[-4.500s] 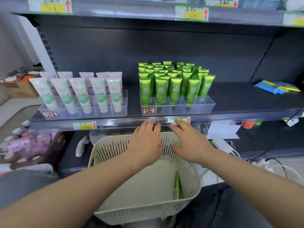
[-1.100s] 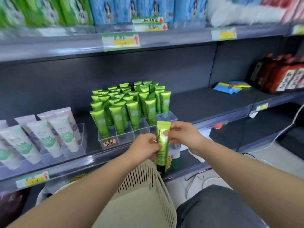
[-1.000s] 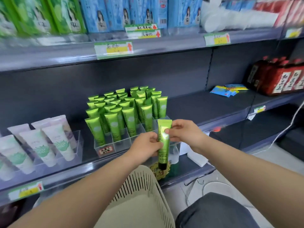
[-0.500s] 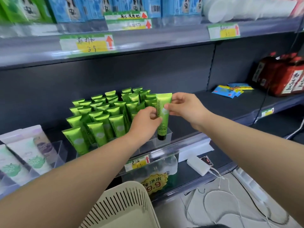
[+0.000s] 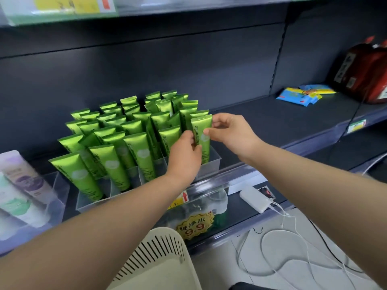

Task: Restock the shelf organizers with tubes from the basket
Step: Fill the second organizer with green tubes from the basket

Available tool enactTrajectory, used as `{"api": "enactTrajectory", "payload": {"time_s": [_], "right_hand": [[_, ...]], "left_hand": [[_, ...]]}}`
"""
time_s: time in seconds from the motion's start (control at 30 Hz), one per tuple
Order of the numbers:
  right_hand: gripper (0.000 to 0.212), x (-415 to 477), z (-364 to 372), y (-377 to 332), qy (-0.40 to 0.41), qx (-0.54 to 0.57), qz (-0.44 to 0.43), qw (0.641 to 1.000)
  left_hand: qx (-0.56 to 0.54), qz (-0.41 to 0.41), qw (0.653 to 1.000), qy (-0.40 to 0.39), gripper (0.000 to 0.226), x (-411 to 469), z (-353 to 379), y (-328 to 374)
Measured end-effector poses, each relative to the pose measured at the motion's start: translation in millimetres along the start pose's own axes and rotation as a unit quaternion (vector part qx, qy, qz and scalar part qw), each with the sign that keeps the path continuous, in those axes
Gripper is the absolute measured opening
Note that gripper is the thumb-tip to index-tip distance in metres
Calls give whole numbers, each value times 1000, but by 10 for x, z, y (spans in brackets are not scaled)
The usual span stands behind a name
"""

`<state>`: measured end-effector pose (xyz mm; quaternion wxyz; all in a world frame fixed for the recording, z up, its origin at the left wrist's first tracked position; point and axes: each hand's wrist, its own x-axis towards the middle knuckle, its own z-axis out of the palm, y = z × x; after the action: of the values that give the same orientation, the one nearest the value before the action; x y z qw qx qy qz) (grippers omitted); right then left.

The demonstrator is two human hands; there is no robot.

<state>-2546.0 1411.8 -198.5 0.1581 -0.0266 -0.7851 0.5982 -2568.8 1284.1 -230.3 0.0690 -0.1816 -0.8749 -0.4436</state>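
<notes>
1. The left hand (image 5: 185, 155) and right hand (image 5: 232, 132) both hold one green tube (image 5: 202, 124) at the near right corner of the clear organizer (image 5: 212, 166).
2. The left hand's fingertips pinch the tube's left edge about halfway down.
3. The right hand's thumb presses on the tube's front face, and its curled fingers close on the top right edge.
4. The tube stands upright with its crimped end up. Its lower end is inside the organizer's near right compartment. The hand and the clear wall blur the view there, so I cannot tell whether the cap rests on the compartment floor.
5. Many more green tubes (image 5: 129, 130) fill the other compartments in rows running to the far left, all with the crimp up and some leaning.
6. The organizer sits on a dark shelf (image 5: 272, 114).
7. At the left edge a second clear organizer (image 5: 60, 189) holds pale tubes (image 5: 23, 185), which are blurred.
8. The cream slotted basket (image 5: 165, 260) is at the near bottom centre, below the shelf edge. Only its rim and part of its wall show.
9. Far right on the shelf lie blue packets (image 5: 301, 95), with red bottles (image 5: 366, 74) beyond them.
10. On the lower shelf are a yellow 9.9 sign (image 5: 195, 225) and a white power bank (image 5: 256, 198). White cables (image 5: 293, 248) loop across the floor.
</notes>
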Motion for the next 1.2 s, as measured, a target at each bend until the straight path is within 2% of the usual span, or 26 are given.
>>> {"api": "enactTrajectory", "payload": {"time_s": [0.3,0.43,0.6,0.9,1.07,1.2], "right_hand": [[23,-1,78,199,11,19,26,999],[6,-19,100,213,8,22,20,1000],[13,-43,109,258,6,59,25,998],[20,-68,88,123,5,25,10,1000],[37,-92,72,-45,56,-71,-24,996],[43,-175,55,-222,69,-160,-63,983]], "left_hand": [[30,8,999,-12,12,-40,54,-100],[38,9,999,-9,11,-50,73,-110],[38,7,999,-15,14,-71,88,-117],[23,12,999,-18,11,-71,-42,7],[13,18,999,-26,53,-85,-196,119],[25,30,999,-21,58,-128,-369,217]]}}
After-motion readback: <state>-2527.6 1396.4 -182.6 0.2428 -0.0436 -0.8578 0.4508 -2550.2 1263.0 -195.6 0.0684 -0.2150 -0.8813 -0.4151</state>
